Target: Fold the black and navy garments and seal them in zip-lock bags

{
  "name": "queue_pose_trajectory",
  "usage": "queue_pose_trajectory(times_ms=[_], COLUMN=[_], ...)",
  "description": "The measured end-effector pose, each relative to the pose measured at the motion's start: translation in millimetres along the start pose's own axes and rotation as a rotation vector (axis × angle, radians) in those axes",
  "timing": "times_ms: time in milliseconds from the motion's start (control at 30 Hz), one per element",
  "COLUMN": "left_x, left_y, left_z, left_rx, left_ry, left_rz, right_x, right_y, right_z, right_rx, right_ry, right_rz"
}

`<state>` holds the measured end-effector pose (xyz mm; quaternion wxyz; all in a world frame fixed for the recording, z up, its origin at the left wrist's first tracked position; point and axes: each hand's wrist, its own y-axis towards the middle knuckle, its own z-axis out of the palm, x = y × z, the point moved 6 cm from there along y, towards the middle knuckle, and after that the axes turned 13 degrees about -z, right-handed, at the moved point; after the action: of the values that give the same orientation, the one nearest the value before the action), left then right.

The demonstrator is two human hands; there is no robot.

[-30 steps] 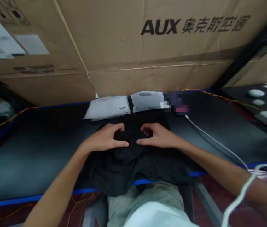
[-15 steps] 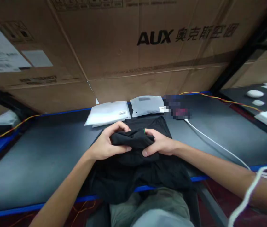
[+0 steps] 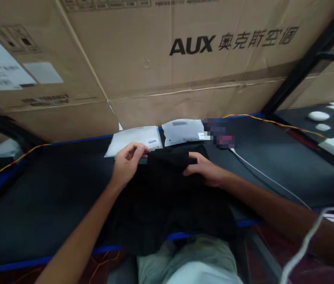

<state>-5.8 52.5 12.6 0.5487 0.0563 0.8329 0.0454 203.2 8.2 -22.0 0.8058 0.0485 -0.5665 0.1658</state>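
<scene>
Black soft cloth [image 3: 167, 193] lies over the dark, blue-edged table [image 3: 51, 197], hanging past its near side. The left hand [image 3: 127, 163] pinches the cloth's far-left edge; the right hand [image 3: 205, 169] clasps its far-right part, near a flat greyish plastic pouch [image 3: 183, 132].

Black cloth [image 3: 169, 189] in left grip [image 3: 127, 161] and right grip [image 3: 204, 169] over dark tabletop [image 3: 51, 197], pale packets [image 3: 133, 138] just beyond.
</scene>
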Motion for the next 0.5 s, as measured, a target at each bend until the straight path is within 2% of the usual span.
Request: queue_pose_trajectory(times_ms=[100,200,300,400,500], left_x=[14,26,19,-9,-30], left_y=[14,23,23,12,-6], left_z=[-14.3,-15.8,-24.9,-53.9,-96.4], left_rx=[-0.188,-0.186,-0.237,-0.471,-0.854], left_ry=[0.350,0.590,0.631,0.507,0.296], left_rz=[0.112,0.190,0.245,0.351,0.416], right_x=[8,14,20,24,27], right_y=[1,3,6,7,8], right_z=[-7,-16,-24,-31,-39], right_rx=[-0.076,-0.163,-0.197,-0.239,-0.277], right_ry=[0.055,0.142,0.207,0.244,0.265], right_rz=[-0.044,-0.058,-0.038,0.006,0.029])
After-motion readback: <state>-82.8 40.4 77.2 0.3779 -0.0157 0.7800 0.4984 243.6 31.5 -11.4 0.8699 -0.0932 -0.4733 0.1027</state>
